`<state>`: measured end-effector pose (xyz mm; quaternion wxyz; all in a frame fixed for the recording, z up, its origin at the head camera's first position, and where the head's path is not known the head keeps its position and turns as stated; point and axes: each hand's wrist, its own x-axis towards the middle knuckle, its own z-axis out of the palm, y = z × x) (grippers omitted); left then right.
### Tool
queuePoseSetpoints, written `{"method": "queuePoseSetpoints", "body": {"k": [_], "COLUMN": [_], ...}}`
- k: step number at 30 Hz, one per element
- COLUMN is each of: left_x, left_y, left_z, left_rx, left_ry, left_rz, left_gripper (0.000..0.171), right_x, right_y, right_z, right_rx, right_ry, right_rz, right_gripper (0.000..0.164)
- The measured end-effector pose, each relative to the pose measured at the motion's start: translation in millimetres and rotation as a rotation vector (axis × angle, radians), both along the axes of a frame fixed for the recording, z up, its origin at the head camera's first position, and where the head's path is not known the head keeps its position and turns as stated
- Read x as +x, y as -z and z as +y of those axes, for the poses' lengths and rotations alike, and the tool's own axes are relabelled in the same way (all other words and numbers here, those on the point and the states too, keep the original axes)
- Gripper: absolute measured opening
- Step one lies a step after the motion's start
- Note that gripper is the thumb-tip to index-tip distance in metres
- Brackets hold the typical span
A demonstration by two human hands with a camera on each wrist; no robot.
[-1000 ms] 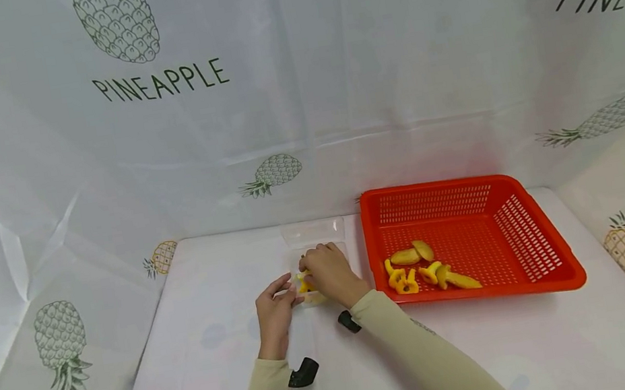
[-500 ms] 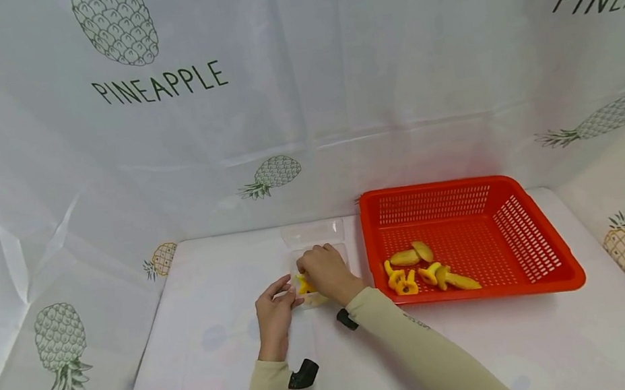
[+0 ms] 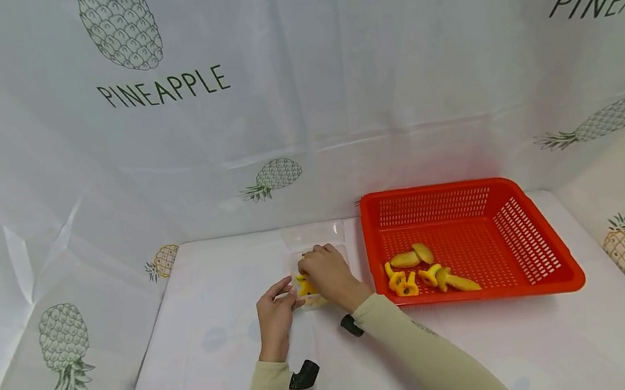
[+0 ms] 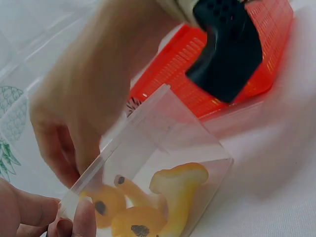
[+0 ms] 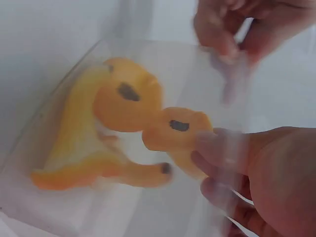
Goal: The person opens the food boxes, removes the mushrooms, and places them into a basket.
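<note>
Box (image 4: 197, 129) has left hand (image 3: 274, 318) pinching its edge, right hand (image 3: 328, 276) pinching a yellow mushroom (image 5: 165, 137) inside; red basket (image 3: 467, 242) nearby.

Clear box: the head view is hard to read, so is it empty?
No, the left wrist view shows yellow mushroom-shaped pieces inside the clear box.

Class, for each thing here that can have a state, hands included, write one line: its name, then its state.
Clear box: open, holding several yellow mushrooms
Box lid: open, on the box's far side
Box mushrooms: close together
Red basket: upright, partly filled
Basket mushrooms: lying toward the near left corner
Left hand: pinching the box's edge
Right hand: at the box; grip unclear
Pineapple-print sheet: hanging, creased
</note>
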<state>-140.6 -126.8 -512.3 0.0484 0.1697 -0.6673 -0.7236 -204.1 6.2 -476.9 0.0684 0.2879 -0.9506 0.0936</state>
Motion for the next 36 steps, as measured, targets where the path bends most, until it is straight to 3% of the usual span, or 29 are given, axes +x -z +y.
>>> {"method": "queuePoseSetpoints", "body": {"k": [11,16,24,36], "left_x": [-1.0,-1.4,-1.5,-2.7], "left_y": [0.1,-0.5,-0.2,-5.2], "left_z": [1.2,2.7,0.5,-0.9], "left_rx": [-0.005,-0.01,-0.012,-0.025], "left_ry": [0.003,-0.002,0.001,0.018], "left_rz": [0.001,-0.012,-0.013,-0.031], "left_gripper": [0.038,0.038,0.038,0.041], "right_x": [28.2,37.9,53.7,62.5], "right_y": [-28.2,-34.3,-40.7,-31.9], "right_z": [41.9,67.5,107.3,162.4], "right_rx": [-0.322,-0.409,-0.41,-0.442], "right_ry": [-0.04,-0.053,-0.058,0.021], "right_rz": [0.195,0.297,0.375,0.413], "right_gripper": [0.009,0.01,0.014,0.024]}}
